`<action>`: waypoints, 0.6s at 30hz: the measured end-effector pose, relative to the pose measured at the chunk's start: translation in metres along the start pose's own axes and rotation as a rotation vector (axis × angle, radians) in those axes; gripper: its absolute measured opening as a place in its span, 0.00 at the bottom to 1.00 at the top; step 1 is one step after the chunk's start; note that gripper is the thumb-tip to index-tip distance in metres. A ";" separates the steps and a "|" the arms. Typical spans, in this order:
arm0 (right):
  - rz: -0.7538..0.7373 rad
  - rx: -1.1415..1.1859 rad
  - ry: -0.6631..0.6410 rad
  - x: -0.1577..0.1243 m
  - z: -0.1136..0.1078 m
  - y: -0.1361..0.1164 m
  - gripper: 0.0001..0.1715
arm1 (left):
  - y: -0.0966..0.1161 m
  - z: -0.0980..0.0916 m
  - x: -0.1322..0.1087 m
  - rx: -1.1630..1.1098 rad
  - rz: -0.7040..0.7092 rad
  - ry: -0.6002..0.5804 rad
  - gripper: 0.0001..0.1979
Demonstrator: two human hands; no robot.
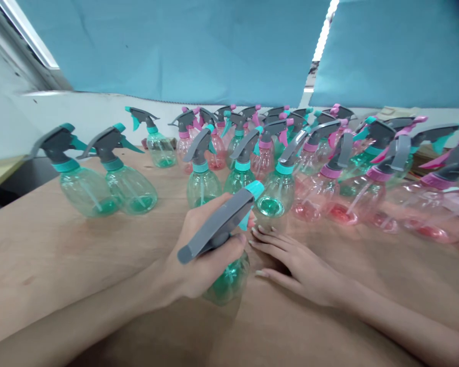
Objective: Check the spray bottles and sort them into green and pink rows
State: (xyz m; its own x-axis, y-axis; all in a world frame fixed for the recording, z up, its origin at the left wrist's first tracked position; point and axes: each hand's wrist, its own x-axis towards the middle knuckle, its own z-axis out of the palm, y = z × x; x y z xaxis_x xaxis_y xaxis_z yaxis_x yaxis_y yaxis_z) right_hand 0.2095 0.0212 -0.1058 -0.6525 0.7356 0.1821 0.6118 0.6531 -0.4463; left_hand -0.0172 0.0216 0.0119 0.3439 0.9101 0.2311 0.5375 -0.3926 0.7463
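Note:
My left hand [199, 255] is wrapped round the neck of a green spray bottle [229, 278], below its grey trigger head with a turquoise nozzle. The bottle is tilted, with its base close to the table. Just right of it, my right hand [298, 260] hovers low over or rests on the wood, palm down, fingers stretched out and holding nothing. Beyond the hands stands a row of green spray bottles, the nearest being one bottle [275, 191] with a turquoise collar. Two more green bottles [132, 188] stand together on the left.
Pink spray bottles [315, 196] crowd the right side of the wooden table [137, 265], and more green and pink ones fill the back. A lone green bottle [161, 148] stands at the back left. Blue sheeting [183, 51] covers the windows behind a white wall.

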 end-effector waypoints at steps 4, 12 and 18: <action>-0.004 0.018 0.015 0.000 0.000 -0.001 0.34 | 0.000 0.000 0.001 -0.098 -0.024 -0.067 0.06; -0.007 0.012 0.036 -0.001 0.002 0.001 0.34 | 0.000 0.006 -0.001 -0.094 -0.035 -0.054 0.19; -0.008 0.007 0.015 -0.001 0.001 0.001 0.35 | 0.000 0.007 0.001 -0.121 -0.036 -0.052 0.16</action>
State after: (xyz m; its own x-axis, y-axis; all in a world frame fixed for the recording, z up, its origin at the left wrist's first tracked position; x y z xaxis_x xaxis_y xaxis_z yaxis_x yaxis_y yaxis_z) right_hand 0.2099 0.0209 -0.1070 -0.6506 0.7330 0.1984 0.6033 0.6576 -0.4513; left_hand -0.0116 0.0210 0.0081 0.3677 0.9138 0.1726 0.4544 -0.3385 0.8240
